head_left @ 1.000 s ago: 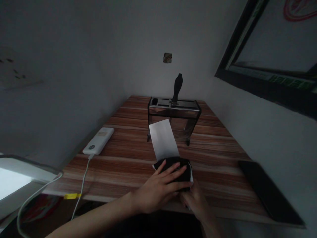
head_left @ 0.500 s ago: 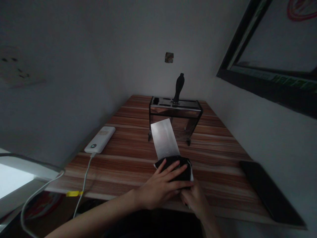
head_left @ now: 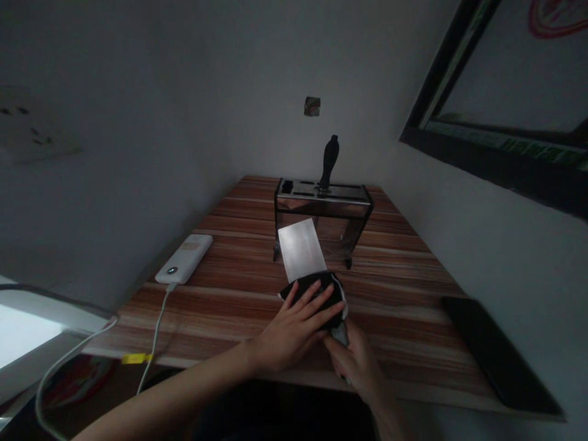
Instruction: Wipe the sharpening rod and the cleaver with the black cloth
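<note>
A cleaver with a broad, shiny blade (head_left: 303, 250) points away from me, over the front of the wooden table. A black cloth (head_left: 329, 279) with a white edge covers the lower part of the blade. My left hand (head_left: 289, 334) holds this cloth against the blade, its fingers spread across the top and its thumb hidden. Close by on the right, my right hand (head_left: 358, 361) is closed around the cleaver's handle, which is mostly hidden. A bit of grey metal shows between the cloth and my right hand.
Behind the blade stands a knife block (head_left: 324, 199) with a black-handled tool (head_left: 329, 162) upright in it. A white power bank (head_left: 184, 260) with a cable (head_left: 158, 324) lies left. A dark flat object (head_left: 500, 355) lies along the right edge of the table (head_left: 243, 245).
My left hand has slid the cloth up the blade, away from me and slightly left, so less of the far blade shows. My right hand still grips the handle.
</note>
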